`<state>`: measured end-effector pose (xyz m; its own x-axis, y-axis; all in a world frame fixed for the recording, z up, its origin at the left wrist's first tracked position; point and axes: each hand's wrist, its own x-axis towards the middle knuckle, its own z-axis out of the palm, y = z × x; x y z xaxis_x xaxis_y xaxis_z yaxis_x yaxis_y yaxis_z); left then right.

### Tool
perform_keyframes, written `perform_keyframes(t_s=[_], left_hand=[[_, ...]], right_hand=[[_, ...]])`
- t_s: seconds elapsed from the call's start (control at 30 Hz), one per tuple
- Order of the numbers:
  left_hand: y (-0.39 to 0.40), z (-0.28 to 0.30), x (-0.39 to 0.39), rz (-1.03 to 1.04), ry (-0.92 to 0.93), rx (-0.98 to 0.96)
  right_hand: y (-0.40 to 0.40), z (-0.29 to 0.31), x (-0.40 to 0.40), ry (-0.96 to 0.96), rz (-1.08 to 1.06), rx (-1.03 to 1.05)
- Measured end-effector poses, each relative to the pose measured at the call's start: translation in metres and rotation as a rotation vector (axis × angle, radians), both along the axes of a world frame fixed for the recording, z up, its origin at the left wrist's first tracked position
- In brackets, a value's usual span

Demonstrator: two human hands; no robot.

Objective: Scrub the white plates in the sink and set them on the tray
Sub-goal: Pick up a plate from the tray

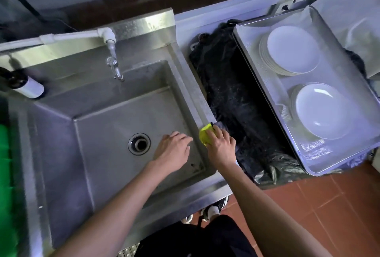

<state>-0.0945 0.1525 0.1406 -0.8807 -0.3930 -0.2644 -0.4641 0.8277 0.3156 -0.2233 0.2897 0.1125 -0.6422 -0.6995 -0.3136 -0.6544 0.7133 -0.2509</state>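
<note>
Right hand (221,146) grips a yellow sponge (205,136) at the sink (98,125) rim; left hand (172,151) hovers relaxed, holding nothing, over the basin. Glossy white plates (293,49) sit in two stacks inside the metal tray (341,166), well right.

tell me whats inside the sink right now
No plates show in the sink, only the bare steel floor with its drain. The left hand hangs open over the basin and covers a patch of floor. The plates sit stacked in the tray.
</note>
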Motion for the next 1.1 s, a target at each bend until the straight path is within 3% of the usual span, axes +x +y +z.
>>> perform_keyframes(t_s=[0.23, 0.73, 0.9, 1.1], left_hand=[[-0.001, 0.011, -0.03, -0.112, 0.002, 0.011], [0.081, 0.045, -0.181, -0.225, 0.222, 0.125], [0.125, 0.05, -0.256, -0.092, 0.28, 0.274], [0.165, 0.037, -0.335, 0.233, 0.307, 0.558]], right_hand=[[0.02, 0.02, -0.022, -0.066, -0.068, -0.023], [0.158, 0.089, -0.156, 0.012, -0.499, -0.442], [0.205, 0.082, -0.216, 0.005, -0.617, -0.525], [0.241, 0.059, -0.281, -0.074, -0.715, -0.553]])
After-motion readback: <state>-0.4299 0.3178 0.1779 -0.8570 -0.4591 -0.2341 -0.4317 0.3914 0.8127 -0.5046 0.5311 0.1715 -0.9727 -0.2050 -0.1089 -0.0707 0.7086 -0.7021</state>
